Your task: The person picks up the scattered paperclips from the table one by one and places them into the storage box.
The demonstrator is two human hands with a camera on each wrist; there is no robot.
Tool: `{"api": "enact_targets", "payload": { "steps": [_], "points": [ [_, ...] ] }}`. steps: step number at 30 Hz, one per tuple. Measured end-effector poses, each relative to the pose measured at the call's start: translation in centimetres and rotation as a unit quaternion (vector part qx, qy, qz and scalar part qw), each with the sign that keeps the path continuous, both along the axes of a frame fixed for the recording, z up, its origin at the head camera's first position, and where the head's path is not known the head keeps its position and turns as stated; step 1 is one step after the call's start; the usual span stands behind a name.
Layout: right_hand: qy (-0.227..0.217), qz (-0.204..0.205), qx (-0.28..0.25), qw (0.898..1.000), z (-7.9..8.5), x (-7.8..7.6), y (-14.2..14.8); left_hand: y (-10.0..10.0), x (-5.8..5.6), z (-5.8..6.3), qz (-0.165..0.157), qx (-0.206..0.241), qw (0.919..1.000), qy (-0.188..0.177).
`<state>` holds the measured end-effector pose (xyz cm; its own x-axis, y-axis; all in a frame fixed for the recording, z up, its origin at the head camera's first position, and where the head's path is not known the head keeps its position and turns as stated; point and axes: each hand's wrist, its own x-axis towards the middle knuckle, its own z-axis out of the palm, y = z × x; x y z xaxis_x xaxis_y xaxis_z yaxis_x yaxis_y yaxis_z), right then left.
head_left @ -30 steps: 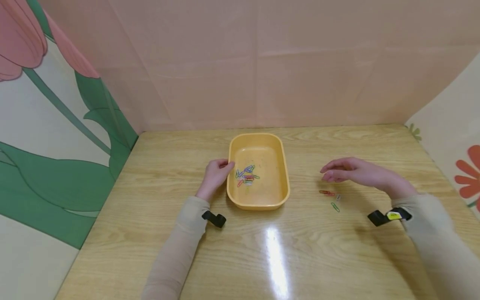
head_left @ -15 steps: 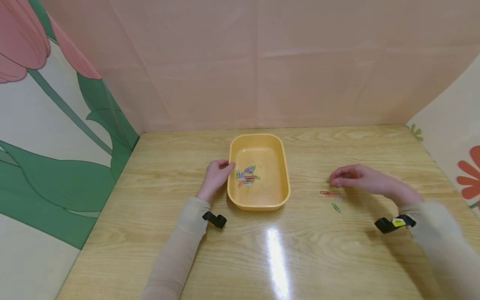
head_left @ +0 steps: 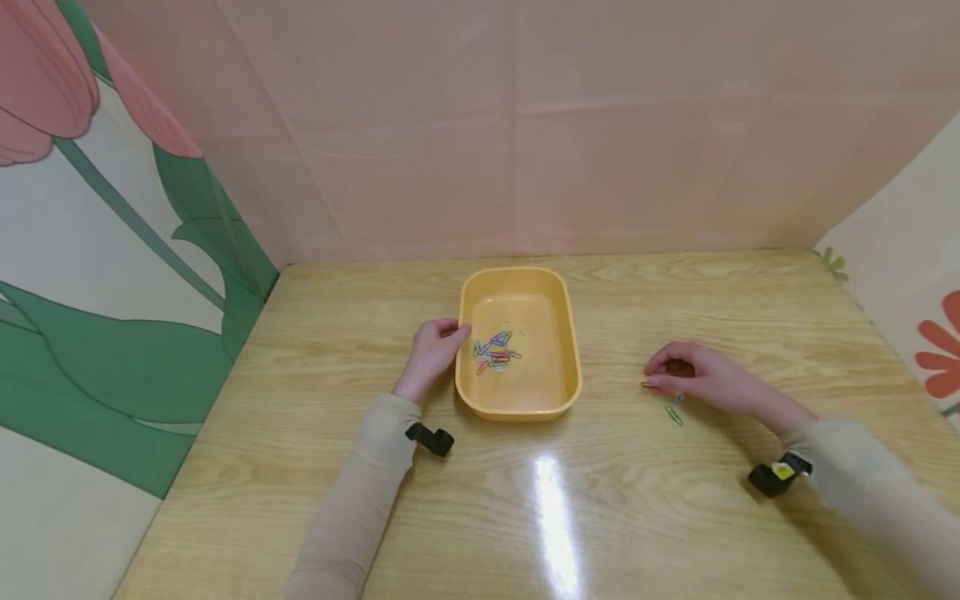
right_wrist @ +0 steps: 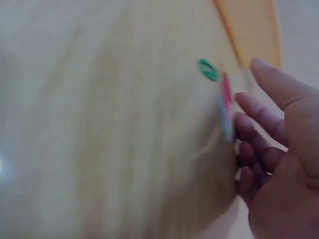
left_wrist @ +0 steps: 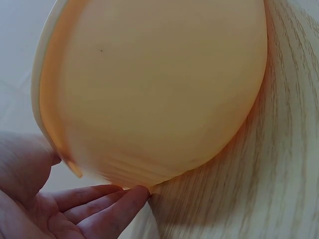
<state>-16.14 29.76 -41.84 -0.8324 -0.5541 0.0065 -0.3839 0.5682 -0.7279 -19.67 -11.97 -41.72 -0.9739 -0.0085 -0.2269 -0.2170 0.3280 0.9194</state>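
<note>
A yellow plastic tray point(head_left: 547, 358) stands mid-table with a small heap of coloured paper clips point(head_left: 495, 358) toward its left side. My left hand point(head_left: 426, 360) grips its left rim, thumb over the edge and fingers point(left_wrist: 107, 214) against the outer wall. To the right of the tray, my right hand point(head_left: 701, 377) hovers low over loose paper clips, thumb and fingers parted in the right wrist view. The red clips point(right_wrist: 226, 89) lie right at its fingertips and are partly covered in the head view. Beside them are a pale clip point(right_wrist: 225, 119) and a green paper clip point(head_left: 673, 415).
The wooden table point(head_left: 645, 517) runs back to a pink cloth backdrop point(head_left: 420, 150). Flower-patterned panels stand at the left and right sides. A bright light reflection crosses the table in front of the tray.
My right hand has come down toward the table and now reaches over the red clips, first drawing back right, then moving left. The left hand and tray stay put.
</note>
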Motion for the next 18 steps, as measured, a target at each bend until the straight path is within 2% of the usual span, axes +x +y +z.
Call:
{"api": "enact_targets", "payload": {
  "steps": [5,9,12,18],
  "points": [
    [0.096,0.058,-0.042,0.993,-0.9,0.2,-0.4,0.0,-0.1,0.0,0.0,0.004,1.0,-0.002],
    [0.151,0.04,-0.01,0.988,-1.2,0.5,-0.6,-0.1,-0.1,0.0,0.001,0.003,1.0,-0.002],
    [0.166,0.022,0.013,0.986,-1.4,0.7,-0.6,-0.1,-0.1,0.0,0.0,0.003,1.0,-0.001],
    [0.167,0.014,0.021,0.986,-1.7,0.8,-0.7,0.0,0.0,0.0,-0.004,0.002,1.0,0.007]
  ]
}}
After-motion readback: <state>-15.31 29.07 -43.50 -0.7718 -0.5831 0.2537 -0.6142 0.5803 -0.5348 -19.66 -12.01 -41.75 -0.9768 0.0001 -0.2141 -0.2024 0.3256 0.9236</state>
